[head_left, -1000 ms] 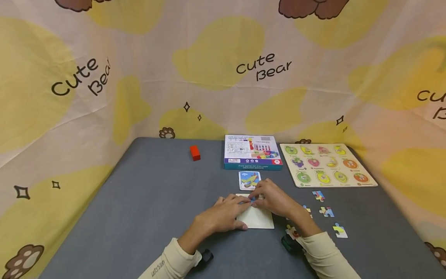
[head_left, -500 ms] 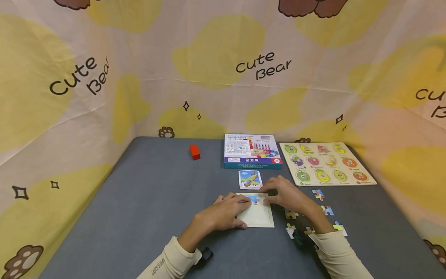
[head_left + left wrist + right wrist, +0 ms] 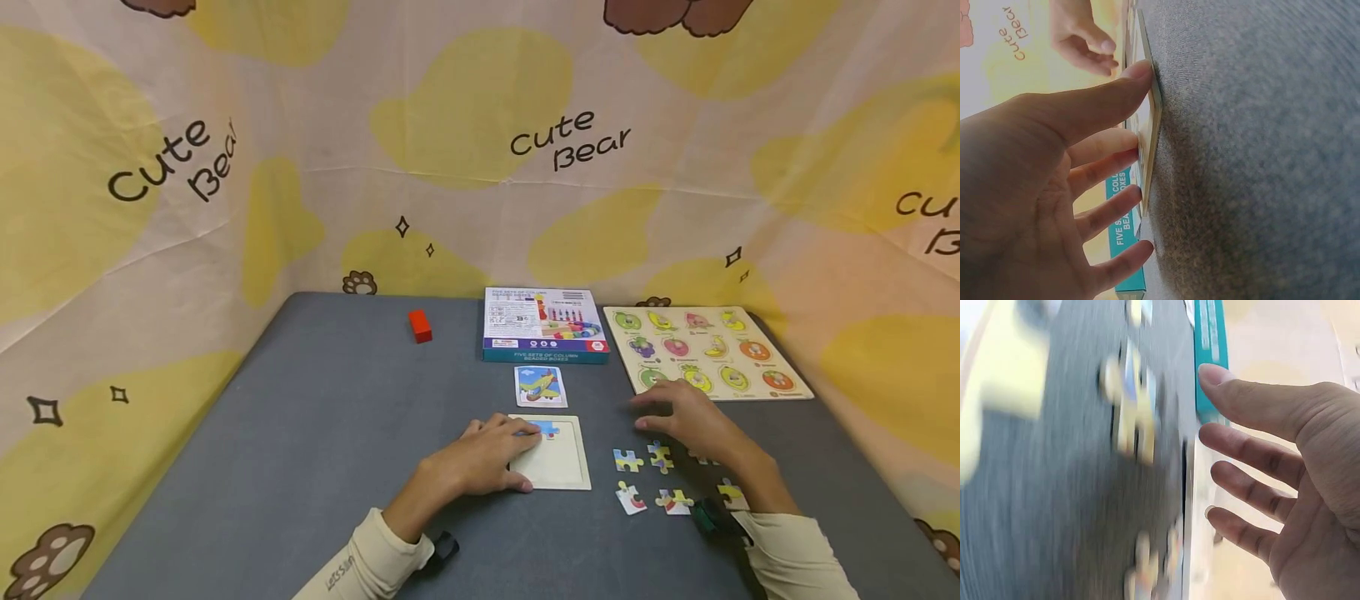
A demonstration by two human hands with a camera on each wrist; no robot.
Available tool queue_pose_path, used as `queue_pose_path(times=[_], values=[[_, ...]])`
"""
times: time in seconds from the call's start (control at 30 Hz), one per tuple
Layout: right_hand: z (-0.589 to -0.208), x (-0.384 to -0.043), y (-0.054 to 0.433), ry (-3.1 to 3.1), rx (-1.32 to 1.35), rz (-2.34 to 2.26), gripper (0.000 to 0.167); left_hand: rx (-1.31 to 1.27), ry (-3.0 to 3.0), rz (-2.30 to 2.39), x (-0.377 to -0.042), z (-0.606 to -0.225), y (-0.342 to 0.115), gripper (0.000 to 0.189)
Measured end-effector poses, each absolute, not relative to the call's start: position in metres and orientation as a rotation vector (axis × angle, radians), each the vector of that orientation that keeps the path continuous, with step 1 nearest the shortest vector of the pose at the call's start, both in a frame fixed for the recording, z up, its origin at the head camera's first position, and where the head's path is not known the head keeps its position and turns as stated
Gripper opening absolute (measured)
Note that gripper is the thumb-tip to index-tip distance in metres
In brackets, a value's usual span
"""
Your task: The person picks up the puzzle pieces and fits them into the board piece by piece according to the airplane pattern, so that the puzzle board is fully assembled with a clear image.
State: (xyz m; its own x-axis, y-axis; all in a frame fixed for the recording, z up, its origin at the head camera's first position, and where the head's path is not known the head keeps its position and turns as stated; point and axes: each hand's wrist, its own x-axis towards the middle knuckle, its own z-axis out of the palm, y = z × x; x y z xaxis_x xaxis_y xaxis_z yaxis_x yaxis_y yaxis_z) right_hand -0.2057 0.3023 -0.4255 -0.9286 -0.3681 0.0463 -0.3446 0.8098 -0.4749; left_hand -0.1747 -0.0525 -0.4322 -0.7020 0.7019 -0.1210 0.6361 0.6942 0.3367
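Rightward from the pale tray (image 3: 561, 468), the right hand (image 3: 690, 419) has been moved, empty, fingers loosely parted. On the left sleeve (image 3: 375, 550), perhaps "Lets" can be read. At centre, the tray is touched by the left hand (image 3: 480, 458), its fingers spread; lower right, puzzle pieces (image 3: 627, 460) are scattered on grey cloth (image 3: 360, 417). Beyond, a box (image 3: 543, 356) is labelled "FIVE SETS OF COLUMN BEADED BOXES"; "Cute Bear" is printed on the yellow-blotched backdrop (image 3: 465, 125).

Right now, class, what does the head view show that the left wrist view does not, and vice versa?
Only the head view: the red block, the loose puzzle pieces and the sleeves.
Only the left wrist view: the palm of the left hand.
Both: that hand itself, the right hand, the puzzle tray, the box and the Cute Bear backdrop.
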Motion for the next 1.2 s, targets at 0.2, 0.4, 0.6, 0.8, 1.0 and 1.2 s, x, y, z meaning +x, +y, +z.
queue_pose_path(times=[0.2, 0.4, 0.6, 0.8, 1.0, 1.2], values=[[-0.427, -0.203, 0.335, 2.993, -0.543, -0.711, 0.03, 1.073, 2.66, 0.41, -0.174, -0.431, -0.052, 0.068], [-0.428, -0.203, 0.359, 3.023, -0.531, -0.703, 0.031, 1.075, 2.658, 0.412, -0.174, -0.431, -0.052, 0.068], [-0.432, -0.202, 0.369, 3.003, -0.494, -0.682, 0.036, 1.072, 2.662, 0.406, -0.173, -0.43, -0.052, 0.068], [-0.433, -0.201, 0.372, 2.974, -0.48, -0.702, 0.036, 1.078, 2.661, 0.413, -0.173, -0.431, -0.052, 0.068], [-0.435, -0.201, 0.374, 2.963, -0.503, -0.707, 0.035, 1.077, 2.662, 0.418, -0.173, -0.432, -0.053, 0.068], [-0.436, -0.202, 0.377, 2.943, -0.478, -0.721, 0.032, 1.072, 2.662, 0.421, -0.173, -0.433, -0.053, 0.068]])
